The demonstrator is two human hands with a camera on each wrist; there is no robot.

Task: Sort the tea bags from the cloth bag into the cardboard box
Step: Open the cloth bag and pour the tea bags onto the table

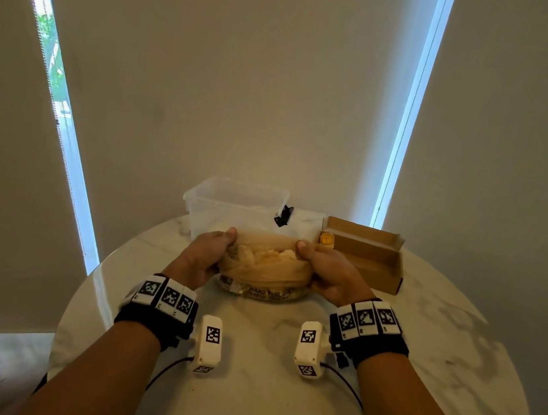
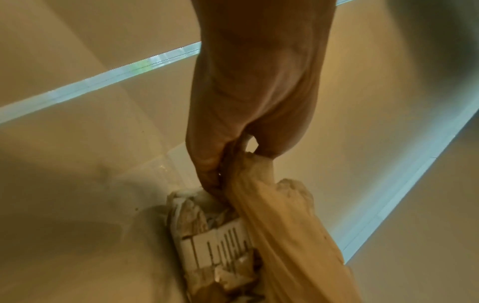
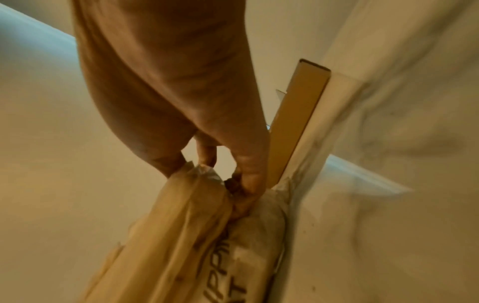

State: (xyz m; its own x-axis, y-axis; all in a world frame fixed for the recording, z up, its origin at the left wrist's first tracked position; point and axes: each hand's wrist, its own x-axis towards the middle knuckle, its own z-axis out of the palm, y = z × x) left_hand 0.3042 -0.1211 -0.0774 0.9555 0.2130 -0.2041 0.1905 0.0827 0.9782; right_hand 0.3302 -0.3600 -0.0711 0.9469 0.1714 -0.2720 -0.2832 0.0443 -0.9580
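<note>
Head view: a person's left hand point(image 1: 206, 256) and right hand point(image 1: 328, 272) each clutch one side of the cloth bag point(image 1: 265, 270), fingers and thumbs curled into the bunched fabric, pulling its mouth apart. The bag sits on the round marble table point(image 1: 421, 346), near the person, with pale crumpled tea bags point(image 1: 268, 253) showing inside the opening and dark lettering across its lower front.

Left wrist view shows the fingers point(image 2: 207, 164) pinching the gathered cloth edge — white printed packets lie just below them. Right wrist view shows that hand's fingers point(image 3: 249, 164) clamped on the other gathered edge, the cardboard box point(image 3: 293, 123) just beyond.

The open cardboard box point(image 1: 368, 258) stands to the right of the bag, close to the right hand; a small yellow item point(image 1: 326, 239) rests at its left end. A clear plastic container point(image 1: 231, 205) stands behind the bag.
</note>
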